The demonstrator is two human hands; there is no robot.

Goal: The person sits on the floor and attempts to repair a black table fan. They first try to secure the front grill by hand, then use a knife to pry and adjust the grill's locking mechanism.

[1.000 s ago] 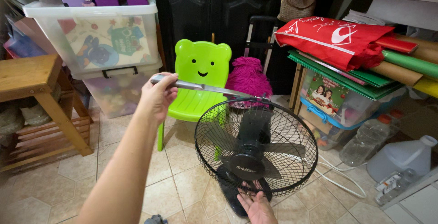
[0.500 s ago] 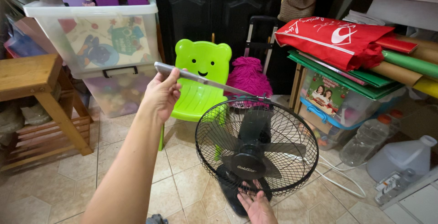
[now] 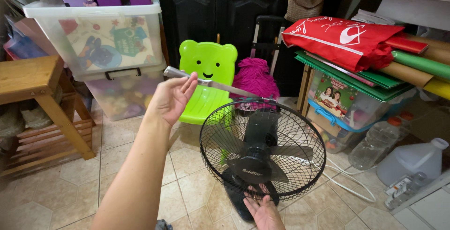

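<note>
My left hand [image 3: 171,98] is raised in front of me and pinches a long metal knife [image 3: 220,86] near its handle end. The blade slants down to the right, and its tip reaches the top rim of a black fan grille [image 3: 307,138]. This black table fan [image 3: 255,162] stands on the tiled floor, with dark blades behind the wire guard. Below it, my right hand [image 3: 265,212] lies palm up with fingers spread, its fingertips at the lower edge of the grille.
A green child's chair [image 3: 208,77] and a magenta fluffy thing [image 3: 255,77] stand behind the fan. A wooden stool [image 3: 35,99] and clear storage bins [image 3: 101,47] are at left. Shelves with bags, a box, plastic bottles and a white jug [image 3: 412,162] fill the right.
My left hand has drifted slightly right and down with the knife, and its fingers have loosened. The right hand stays at the bottom of the fan.
</note>
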